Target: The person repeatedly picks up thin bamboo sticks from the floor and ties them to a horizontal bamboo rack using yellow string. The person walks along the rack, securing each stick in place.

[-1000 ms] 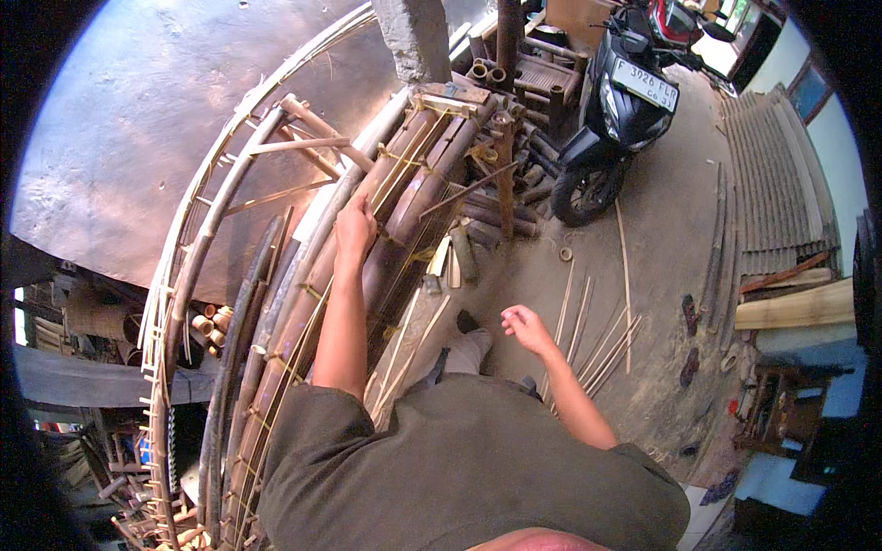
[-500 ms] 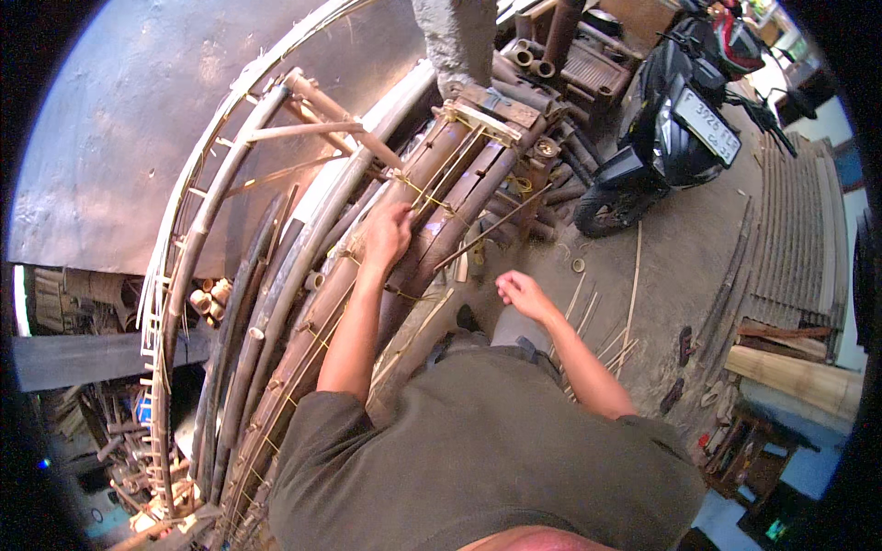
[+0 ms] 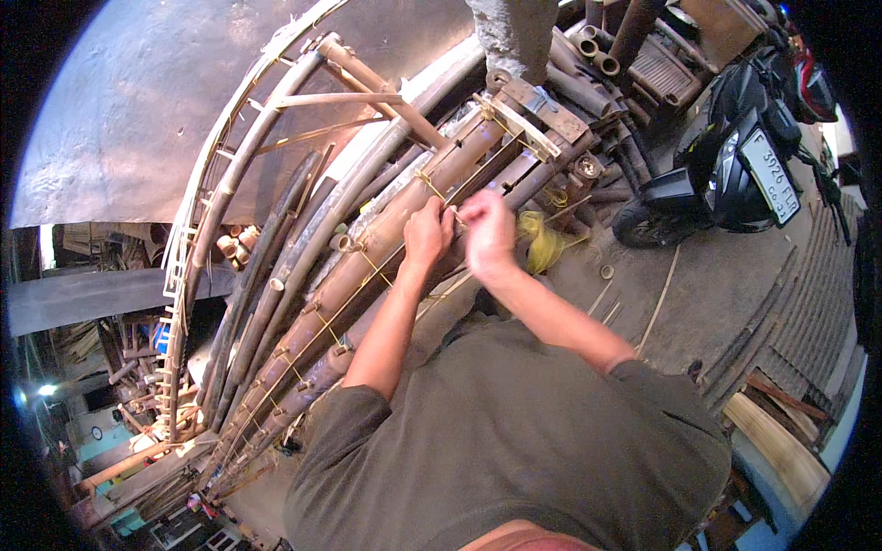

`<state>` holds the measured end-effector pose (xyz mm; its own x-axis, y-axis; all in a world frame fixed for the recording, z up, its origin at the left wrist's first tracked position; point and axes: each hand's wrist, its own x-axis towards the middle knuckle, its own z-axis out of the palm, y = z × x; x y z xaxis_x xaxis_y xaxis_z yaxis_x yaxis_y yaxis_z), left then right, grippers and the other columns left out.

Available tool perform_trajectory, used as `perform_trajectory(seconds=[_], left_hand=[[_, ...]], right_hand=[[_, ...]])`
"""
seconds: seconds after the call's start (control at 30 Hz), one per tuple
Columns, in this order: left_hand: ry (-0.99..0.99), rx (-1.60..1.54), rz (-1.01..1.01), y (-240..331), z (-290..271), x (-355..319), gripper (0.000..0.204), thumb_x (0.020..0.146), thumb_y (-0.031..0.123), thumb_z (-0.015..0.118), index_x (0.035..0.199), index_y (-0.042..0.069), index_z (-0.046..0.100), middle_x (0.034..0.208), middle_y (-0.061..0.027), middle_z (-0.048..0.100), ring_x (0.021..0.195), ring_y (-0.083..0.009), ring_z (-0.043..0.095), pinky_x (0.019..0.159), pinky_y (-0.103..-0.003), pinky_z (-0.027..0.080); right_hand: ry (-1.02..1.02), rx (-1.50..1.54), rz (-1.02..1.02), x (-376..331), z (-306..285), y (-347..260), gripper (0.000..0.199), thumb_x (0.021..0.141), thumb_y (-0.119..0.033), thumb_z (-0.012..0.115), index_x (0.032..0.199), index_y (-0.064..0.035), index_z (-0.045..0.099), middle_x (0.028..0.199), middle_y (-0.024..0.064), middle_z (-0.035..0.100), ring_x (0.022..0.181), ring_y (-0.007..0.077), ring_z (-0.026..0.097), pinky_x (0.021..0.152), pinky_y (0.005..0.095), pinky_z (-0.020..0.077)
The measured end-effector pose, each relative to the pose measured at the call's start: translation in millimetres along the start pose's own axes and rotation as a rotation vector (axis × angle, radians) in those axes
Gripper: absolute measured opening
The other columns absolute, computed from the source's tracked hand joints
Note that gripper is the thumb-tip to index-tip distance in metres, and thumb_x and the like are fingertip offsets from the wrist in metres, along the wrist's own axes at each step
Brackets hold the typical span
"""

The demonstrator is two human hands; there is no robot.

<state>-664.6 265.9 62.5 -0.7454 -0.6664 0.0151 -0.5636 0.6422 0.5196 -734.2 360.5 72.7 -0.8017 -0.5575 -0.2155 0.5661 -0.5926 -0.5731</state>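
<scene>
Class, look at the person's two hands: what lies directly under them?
Under the left hand and right hand lie long bamboo poles bound side by side with thin yellow ties. The hands cover the tie they are pinching, and the ground beneath the poles is hidden.

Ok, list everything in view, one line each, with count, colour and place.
bamboo poles: many, brown, bundled lengthwise at centre
thin strips: several, yellow, lashed across the poles
curved bamboo frame: one, pale tan, left of the poles
yellow strip bundle: one, yellow, on the ground right of the hands
motor scooter: one, black, upper right
concrete pillar: one, grey, top centre
left hand: on the poles
right hand: beside the left, on a strip
</scene>
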Motion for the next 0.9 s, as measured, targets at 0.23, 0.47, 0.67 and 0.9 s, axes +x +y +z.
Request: perform_trajectory(seconds=[0.23, 0.47, 0.67, 0.9], left_hand=[[-0.077, 0.002, 0.067, -7, -6, -3, 0.025, 0.094, 0.022, 0.046, 0.103, 0.004, 0.060, 0.093, -0.0246, 0.064, 0.088, -0.0444, 0.060, 0.078, -0.053, 0.046], [-0.059, -0.051, 0.007, -5, -5, -1, 0.026, 0.097, 0.027, 0.043, 0.100, 0.007, 0.060, 0.086, -0.0252, 0.063, 0.082, -0.0465, 0.059, 0.075, -0.055, 0.044], [0.034, -0.142, 0.009, -1, 1, -5, 0.031, 0.096, 0.026, 0.046, 0.105, 0.003, 0.065, 0.098, -0.0182, 0.068, 0.091, -0.0355, 0.065, 0.080, -0.042, 0.050], [0.173, -0.694, -0.212, -35, -45, 126, 0.031, 0.098, 0.024, 0.047, 0.100, -0.002, 0.063, 0.078, -0.0116, 0.066, 0.072, -0.0188, 0.064, 0.062, -0.032, 0.048]], right_hand=[[-0.982, -1.884, -0.413, 103, 93, 20, 0.048, 0.091, -0.048, 0.041, 0.097, -0.0108, 0.070, 0.096, 0.0156, 0.069, 0.093, 0.0343, 0.064, 0.083, 0.0536, 0.0429], [-1.408, -1.113, 0.104, 113, 68, -4, 0.040, 0.092, -0.040, 0.049, 0.082, -0.0056, 0.065, 0.074, 0.0112, 0.063, 0.070, 0.0237, 0.062, 0.066, 0.0403, 0.0493], [-1.357, -1.285, -0.040, 8, -100, -10, 0.029, 0.089, -0.028, 0.049, 0.080, -0.0051, 0.064, 0.075, 0.0185, 0.063, 0.069, 0.0370, 0.061, 0.063, 0.0480, 0.0477], [-1.300, -1.552, -0.194, -11, -62, -47, 0.030, 0.078, -0.024, 0.053, 0.062, 0.0005, 0.057, 0.061, 0.0208, 0.057, 0.059, 0.0407, 0.055, 0.055, 0.0491, 0.0424]])
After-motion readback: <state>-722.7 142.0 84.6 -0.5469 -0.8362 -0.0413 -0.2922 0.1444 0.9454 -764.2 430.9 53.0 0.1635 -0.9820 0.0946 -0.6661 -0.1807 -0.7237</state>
